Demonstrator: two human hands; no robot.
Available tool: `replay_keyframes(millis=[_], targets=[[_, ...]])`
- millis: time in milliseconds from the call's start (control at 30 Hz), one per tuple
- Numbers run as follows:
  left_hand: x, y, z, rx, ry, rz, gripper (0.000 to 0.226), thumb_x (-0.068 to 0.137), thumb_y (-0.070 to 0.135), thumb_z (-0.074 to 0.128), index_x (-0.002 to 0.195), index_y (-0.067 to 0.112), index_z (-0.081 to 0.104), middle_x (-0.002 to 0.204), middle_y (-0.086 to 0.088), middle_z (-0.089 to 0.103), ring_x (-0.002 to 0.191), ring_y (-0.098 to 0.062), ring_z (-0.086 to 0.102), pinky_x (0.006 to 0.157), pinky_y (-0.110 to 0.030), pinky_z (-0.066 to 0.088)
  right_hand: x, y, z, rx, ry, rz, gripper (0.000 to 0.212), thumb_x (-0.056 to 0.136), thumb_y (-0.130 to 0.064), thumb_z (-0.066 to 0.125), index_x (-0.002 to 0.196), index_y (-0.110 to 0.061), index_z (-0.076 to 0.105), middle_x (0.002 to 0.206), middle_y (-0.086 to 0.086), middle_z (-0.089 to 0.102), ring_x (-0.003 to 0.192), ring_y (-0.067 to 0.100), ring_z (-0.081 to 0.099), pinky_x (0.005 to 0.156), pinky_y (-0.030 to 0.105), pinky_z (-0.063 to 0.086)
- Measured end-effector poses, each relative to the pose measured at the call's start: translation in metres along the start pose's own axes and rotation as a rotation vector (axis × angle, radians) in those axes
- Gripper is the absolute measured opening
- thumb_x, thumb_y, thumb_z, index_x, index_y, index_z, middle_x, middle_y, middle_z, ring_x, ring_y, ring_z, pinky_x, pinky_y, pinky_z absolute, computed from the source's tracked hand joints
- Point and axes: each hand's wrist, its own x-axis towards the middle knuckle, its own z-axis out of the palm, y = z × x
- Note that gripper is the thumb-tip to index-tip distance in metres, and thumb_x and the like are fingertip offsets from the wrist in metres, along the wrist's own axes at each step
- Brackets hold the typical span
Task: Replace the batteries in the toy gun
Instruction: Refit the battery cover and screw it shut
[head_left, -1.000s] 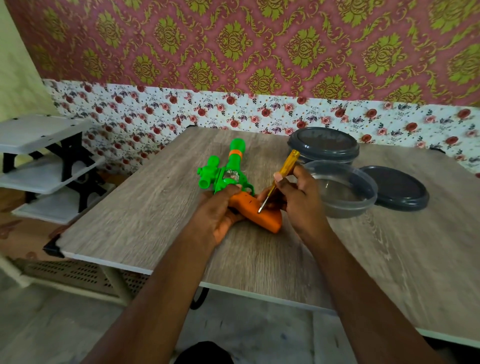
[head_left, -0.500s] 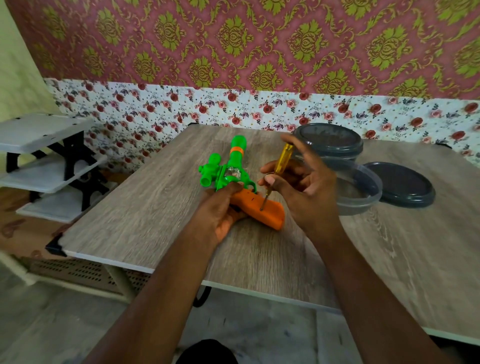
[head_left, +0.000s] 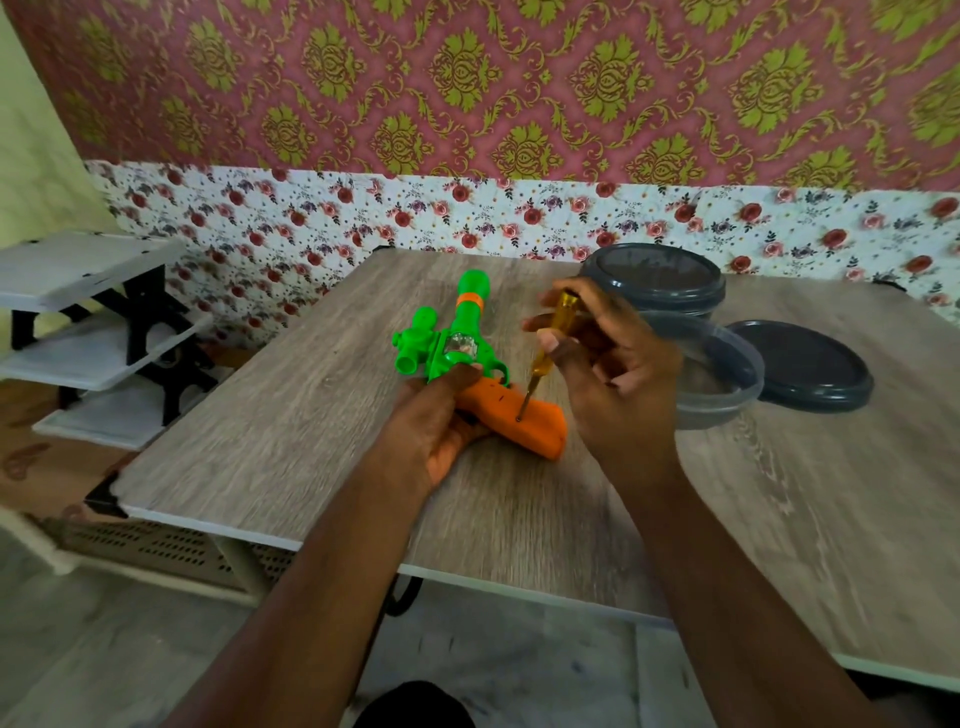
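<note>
Toy gun (head_left: 467, 364) lay on the wooden table (head_left: 291, 431). Left hand (head_left: 436, 421) gripped its body; right hand (head_left: 608, 364) pinched a yellow screwdriver (head_left: 550, 343), tip on the orange grip.

- The left hand (head_left: 436, 423) covers the toy gun (head_left: 519, 423) where its green body meets the orange grip.
- On the toy gun's grip, the screw under the screwdriver (head_left: 562, 314) tip is too small to make out.
- Right of the toy gun, the right hand (head_left: 618, 374) hides part of the clear container (head_left: 724, 410).
- Farther right of the toy gun, the picture's edge cuts off the tabletop (head_left: 311, 426).
</note>
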Motion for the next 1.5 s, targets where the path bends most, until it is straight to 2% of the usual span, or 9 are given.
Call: replay_keyframes(millis=[67,200,300,433,667,833,1033,1233,1500], targets=[[-0.001,0.0,0.0,0.0,-0.006,-0.006,0.023,0.097,-0.001,0.059,0.119,0.0,0.063,0.082,-0.017,0.077,0.066,-0.026,0.077,0.058,-0.047,0.064,0.002,0.001,-0.003,0.035,0.017,0.034,0.041,0.091,-0.011,0.073,0.131,-0.005,0.064,0.104,0.015,0.073,0.097,0.031,0.075,0.087,0.055,0.061],[0.0,0.0,0.001,-0.005,-0.023,-0.006,0.024,0.097,-0.001,0.059,0.121,-0.001,0.063,0.087,-0.019,0.076,0.069,-0.027,0.077,0.062,-0.05,0.064,0.002,0.001,-0.004,-0.077,0.05,-0.025,0.047,0.09,-0.001,0.075,0.134,-0.012,0.063,0.093,0.024,0.06,0.089,0.039,0.066,0.083,0.048,0.061],[0.0,0.001,0.0,-0.003,-0.031,-0.003,0.024,0.097,-0.001,0.058,0.121,-0.002,0.063,0.088,-0.02,0.075,0.069,-0.028,0.077,0.06,-0.049,0.064,0.003,0.001,-0.006,-0.028,0.01,-0.059,0.032,0.095,0.003,0.066,0.127,-0.003,0.066,0.098,0.023,0.062,0.088,0.037,0.068,0.079,0.056,0.059],[0.0,0.001,-0.001,-0.01,-0.037,-0.009,0.024,0.097,-0.001,0.058,0.121,-0.001,0.062,0.087,-0.02,0.076,0.07,-0.028,0.077,0.061,-0.05,0.064,0.005,-0.001,-0.006,0.152,-0.046,0.001,0.035,0.098,0.014,0.053,0.131,0.009,0.06,0.116,0.024,0.069,0.104,0.035,0.073,0.092,0.053,0.059],[0.0,0.001,0.0,-0.011,-0.039,0.003,0.021,0.098,-0.001,0.057,0.118,0.001,0.062,0.084,-0.018,0.076,0.069,-0.026,0.077,0.058,-0.047,0.064,0.005,-0.001,-0.001,-0.03,0.027,-0.069,0.026,0.094,-0.002,0.07,0.12,0.0,0.071,0.093,0.023,0.066,0.083,0.033,0.07,0.076,0.042,0.061],[0.001,0.0,-0.001,-0.004,-0.045,0.005,0.02,0.098,0.0,0.058,0.116,0.001,0.063,0.087,-0.018,0.077,0.071,-0.027,0.077,0.064,-0.05,0.064,0.006,-0.003,-0.003,0.151,-0.023,-0.015,0.028,0.1,0.009,0.054,0.125,0.004,0.066,0.118,0.025,0.066,0.103,0.035,0.073,0.089,0.054,0.061],[0.002,-0.001,0.0,-0.019,-0.041,0.001,0.023,0.098,-0.002,0.057,0.12,0.0,0.062,0.084,-0.019,0.076,0.068,-0.027,0.077,0.06,-0.049,0.064,0.007,-0.002,-0.004,-0.017,0.026,-0.094,0.027,0.093,0.003,0.07,0.119,0.0,0.071,0.099,0.018,0.068,0.087,0.031,0.073,0.075,0.051,0.062],[0.003,-0.001,-0.002,-0.016,-0.053,0.003,0.015,0.099,-0.001,0.056,0.111,0.004,0.064,0.082,-0.016,0.077,0.069,-0.026,0.077,0.065,-0.051,0.064,0.007,-0.004,-0.002,0.1,-0.082,-0.049,0.035,0.103,0.012,0.044,0.134,0.007,0.06,0.131,0.019,0.066,0.102,0.028,0.076,0.088,0.042,0.062],[0.005,-0.002,-0.002,-0.003,-0.053,0.004,0.013,0.097,-0.001,0.058,0.108,0.002,0.065,0.084,-0.017,0.077,0.071,-0.027,0.077,0.066,-0.052,0.064,0.017,0.001,-0.006,0.06,-0.034,-0.06,0.024,0.097,0.008,0.062,0.119,0.005,0.069,0.103,0.023,0.066,0.083,0.035,0.075,0.076,0.034,0.063]])
